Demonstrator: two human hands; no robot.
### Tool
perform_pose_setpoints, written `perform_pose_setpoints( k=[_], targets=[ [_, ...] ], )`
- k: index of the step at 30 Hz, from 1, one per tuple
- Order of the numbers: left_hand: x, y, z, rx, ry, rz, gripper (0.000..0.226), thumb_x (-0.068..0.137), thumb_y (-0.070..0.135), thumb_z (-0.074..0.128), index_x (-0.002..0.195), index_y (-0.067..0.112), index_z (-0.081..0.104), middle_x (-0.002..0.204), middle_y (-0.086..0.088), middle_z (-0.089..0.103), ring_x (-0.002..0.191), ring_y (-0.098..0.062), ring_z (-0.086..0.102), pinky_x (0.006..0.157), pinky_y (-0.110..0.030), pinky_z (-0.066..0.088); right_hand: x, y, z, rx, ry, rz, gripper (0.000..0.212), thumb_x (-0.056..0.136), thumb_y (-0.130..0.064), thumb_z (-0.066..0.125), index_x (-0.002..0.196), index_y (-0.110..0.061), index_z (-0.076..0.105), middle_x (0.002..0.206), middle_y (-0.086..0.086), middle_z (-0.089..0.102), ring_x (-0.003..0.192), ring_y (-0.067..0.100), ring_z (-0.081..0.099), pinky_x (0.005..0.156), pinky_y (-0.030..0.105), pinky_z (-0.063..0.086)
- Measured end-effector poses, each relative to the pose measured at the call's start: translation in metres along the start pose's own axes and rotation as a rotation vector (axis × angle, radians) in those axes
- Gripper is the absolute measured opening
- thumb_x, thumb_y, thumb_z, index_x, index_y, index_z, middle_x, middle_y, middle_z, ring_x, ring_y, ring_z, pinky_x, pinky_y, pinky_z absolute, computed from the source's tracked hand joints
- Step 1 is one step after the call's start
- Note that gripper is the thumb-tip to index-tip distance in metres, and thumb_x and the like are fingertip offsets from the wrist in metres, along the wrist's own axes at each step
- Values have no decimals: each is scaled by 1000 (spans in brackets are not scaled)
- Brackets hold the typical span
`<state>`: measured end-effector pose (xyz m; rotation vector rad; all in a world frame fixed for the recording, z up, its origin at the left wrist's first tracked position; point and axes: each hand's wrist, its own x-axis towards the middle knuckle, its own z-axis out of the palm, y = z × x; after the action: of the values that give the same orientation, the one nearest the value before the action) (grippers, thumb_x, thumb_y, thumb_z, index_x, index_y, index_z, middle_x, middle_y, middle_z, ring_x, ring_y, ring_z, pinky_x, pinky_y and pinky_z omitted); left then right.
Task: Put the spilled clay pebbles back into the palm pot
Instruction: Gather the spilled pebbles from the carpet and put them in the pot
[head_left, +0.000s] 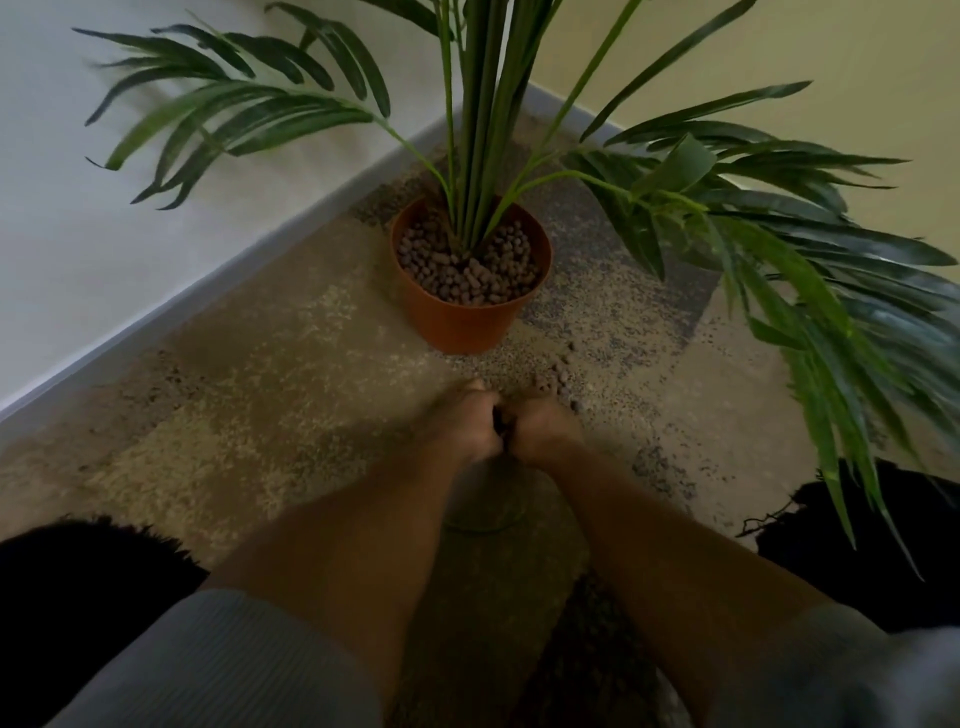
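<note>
A mottled beige and grey carpet (270, 374) is seen filling the corner between two pale walls; a palm (483, 104) with long green fronds is rooted in an orange pot (467, 322) set upright on the carpet near the corner; the pot is seen filled with brown clay pebbles (467, 275) around the stems. Both forearms are stretched forward from grey ribbed sleeves (218, 660); the left hand (470, 421) and the right hand (543, 423) are pressed together on the carpet just in front of the pot, fingers curled inward, and dark pebbles are glimpsed cupped in the gap between them. A few spilled pebbles (558, 371) are left lying on the carpet just beyond the right hand, between it and the pot.
</note>
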<state>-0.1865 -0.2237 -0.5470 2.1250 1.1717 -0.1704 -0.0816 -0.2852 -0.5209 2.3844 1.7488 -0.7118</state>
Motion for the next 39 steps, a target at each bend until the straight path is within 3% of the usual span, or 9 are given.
perform_pose_setpoints(
  k=[7, 12, 17, 21, 25, 29, 32, 36, 39],
  targets=[
    [-8, 10, -4, 43, -55, -70, 38, 68, 18, 72, 105, 19, 60, 107, -4, 57, 94, -24, 58, 85, -41, 54, -12, 4, 16, 73, 103, -44, 33, 92, -23, 55, 125, -28, 61, 126, 4, 53, 107, 26, 57, 76, 28, 42],
    [-14, 12, -2, 60, -20, -80, 35, 70, 21, 70, 103, 15, 63, 105, -8, 59, 91, -25, 60, 72, -32, 50, -19, 5, 17, 115, 85, -34, 36, 94, -24, 54, 129, -28, 60, 137, 5, 48, 120, 26, 51, 99, 34, 46],
    [-25, 14, 6, 134, 23, -72, 35, 68, 23, 72, 100, 12, 66, 104, -9, 61, 91, -24, 60, 70, -29, 48, -27, 0, 17, 110, 59, -56, 30, 93, -13, 55, 119, -23, 66, 126, 3, 58, 106, 22, 60, 88, 29, 51],
    [-30, 12, 10, 164, 90, -98, 18, 71, 25, 72, 82, 14, 64, 95, -7, 59, 71, -17, 51, 63, -27, 43, -33, -4, 21, 151, 48, -55, 27, 93, -12, 56, 117, -20, 66, 119, 3, 63, 104, 20, 62, 82, 24, 48],
    [-33, 8, 12, 128, 95, -111, 13, 76, 21, 71, 87, 16, 68, 92, -5, 66, 79, -20, 61, 72, -32, 53, -38, -5, 24, 395, 24, 38, 28, 93, -9, 56, 116, -19, 67, 113, 0, 66, 108, 17, 61, 84, 17, 47],
    [-34, 6, 15, 122, 93, -102, 26, 82, 17, 67, 108, 16, 64, 116, -7, 55, 104, -24, 57, 93, -39, 50, -41, -5, 21, 553, -13, 104, 29, 88, 0, 57, 111, -12, 71, 115, 2, 68, 103, 10, 60, 87, 18, 46],
    [-36, 6, 13, 191, 82, -102, 25, 91, 20, 58, 115, 14, 62, 125, -10, 53, 114, -27, 53, 99, -41, 46, -41, -9, 12, 1072, -61, 385, 22, 87, 7, 56, 100, -4, 71, 103, 9, 67, 89, 17, 64, 80, 28, 56],
    [-37, 4, 11, 105, 41, -186, 20, 94, 18, 53, 103, 13, 70, 106, -10, 68, 95, -23, 63, 84, -34, 53, -45, -18, 3, 1547, -128, 518, 23, 88, 13, 52, 82, -5, 65, 86, 5, 63, 79, 13, 61, 72, 26, 56],
    [-32, -1, 7, -304, 52, -358, 12, 92, 14, 58, 87, 13, 69, 87, -3, 67, 76, -16, 64, 61, -27, 52, -46, -21, -2, 1818, -180, 548, 21, 93, 10, 41, 96, -3, 57, 87, 11, 63, 78, 15, 62, 72, 27, 55]
  ],
)
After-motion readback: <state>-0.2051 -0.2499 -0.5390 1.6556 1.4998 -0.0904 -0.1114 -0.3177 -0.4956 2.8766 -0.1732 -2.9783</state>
